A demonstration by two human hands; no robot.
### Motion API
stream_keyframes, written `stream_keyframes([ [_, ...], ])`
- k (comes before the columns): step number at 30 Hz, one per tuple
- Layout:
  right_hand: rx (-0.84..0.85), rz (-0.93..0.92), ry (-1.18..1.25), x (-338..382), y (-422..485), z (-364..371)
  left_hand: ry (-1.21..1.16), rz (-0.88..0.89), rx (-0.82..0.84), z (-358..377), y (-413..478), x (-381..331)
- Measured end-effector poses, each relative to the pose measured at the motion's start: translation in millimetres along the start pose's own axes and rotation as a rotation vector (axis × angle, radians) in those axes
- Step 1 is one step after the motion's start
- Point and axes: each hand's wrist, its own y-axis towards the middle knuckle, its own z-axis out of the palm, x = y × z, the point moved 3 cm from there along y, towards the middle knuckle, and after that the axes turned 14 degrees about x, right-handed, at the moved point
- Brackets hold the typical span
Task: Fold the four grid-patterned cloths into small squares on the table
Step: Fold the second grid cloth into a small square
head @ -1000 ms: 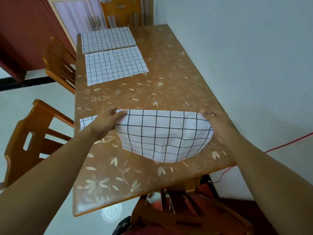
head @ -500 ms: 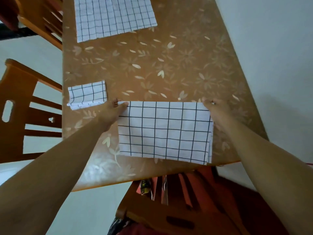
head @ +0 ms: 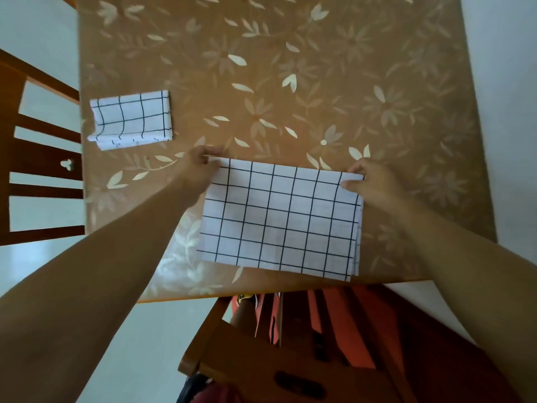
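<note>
**Table (head: 290, 82), one.** Brown top printed with pale flowers and leaves. It fills the upper and middle frame, with its near edge running across the lower middle. It carries both cloths listed below.

**Wooden chairs, two.**
- The chair at the left edge (head: 37, 158) shows a slatted back and stands against the table's left side.
- The chair at the bottom (head: 261, 367) is tucked in at the near edge. Red-orange material shows on it, and what that is cannot be told.

**Grid-patterned cloths, two in view.**
- The larger cloth (head: 282, 219) is white with black lines and lies flat as a rectangle at the lower centre of the frame, close to the table's near edge. Several layers show stacked along its right edge.
- The smaller folded cloth (head: 130, 119) is a compact rectangle at the middle left, near the table's left edge and well apart from the larger cloth. Its layered edges show along its lower side.

**Hands, two, bare, forearms entering from the lower corners.**
- The left hand (head: 197, 167) has its fingers closed in a pinch on the larger cloth's far left corner.
- The right hand (head: 372, 181) has thumb and fingers pinched together on the far right corner, with the thumb on top of the fabric.
- Both pinched corners sit low against the table top.
</note>
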Motion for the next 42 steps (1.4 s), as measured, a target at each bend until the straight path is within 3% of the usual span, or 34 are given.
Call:
stream_keyframes([
  [2, -0.039, -0.011, -0.151, -8, 0, -1, 0.007, -0.013, -0.003, -2, 1, 3],
  [5, -0.116, -0.016, -0.104, -11, 5, -8, 0.009, -0.016, -0.009, -2, 1, 1],
  [13, -0.104, -0.049, -0.191, -1, 20, -12, 0.199, 0.049, -0.062, -3, 10, -2],
  [18, -0.387, -0.217, -0.603, 5, 11, 2, 0.686, 0.173, -0.193, 9, -10, -12],
  [23, -0.316, -0.322, -0.863, 1, -5, 55, 1.09, 0.363, 0.015, 50, -25, 13],
  [29, -0.394, -0.061, -0.627, -4, 19, 20, 1.047, 0.327, 0.011, 57, -14, 4],
  [37, -0.215, -0.141, -0.501, 4, 41, -4, 1.105, 0.225, 0.076, 57, -4, -7],
  [42, -0.117, -0.102, -0.453, -1, 39, -2, 1.135, 0.209, -0.006, 57, -4, -9],
])
